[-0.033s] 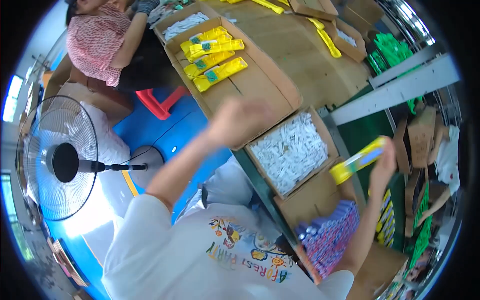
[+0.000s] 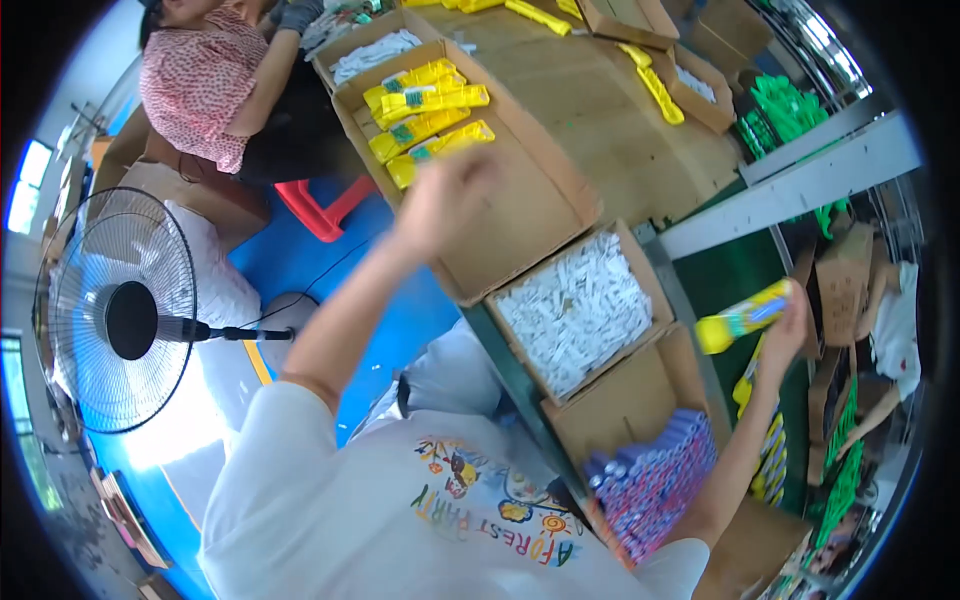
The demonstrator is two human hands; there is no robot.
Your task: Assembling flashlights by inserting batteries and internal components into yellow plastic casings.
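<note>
Little has moved — left hand [image 2: 447, 195], blurred, grip unclear, hovers over the tray of yellow packs [image 2: 430, 125]; right hand [image 2: 785, 330] grips a yellow pack [image 2: 742, 317] — placing it looks next

blue floor [image 2: 300, 270], standing fan [image 2: 120, 315], bright windows [image 2: 22, 190] at left.

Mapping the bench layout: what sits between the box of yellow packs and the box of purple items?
In the head view, an open carton of small white pieces lies between the box of yellow packs and the box of purple items.
</note>
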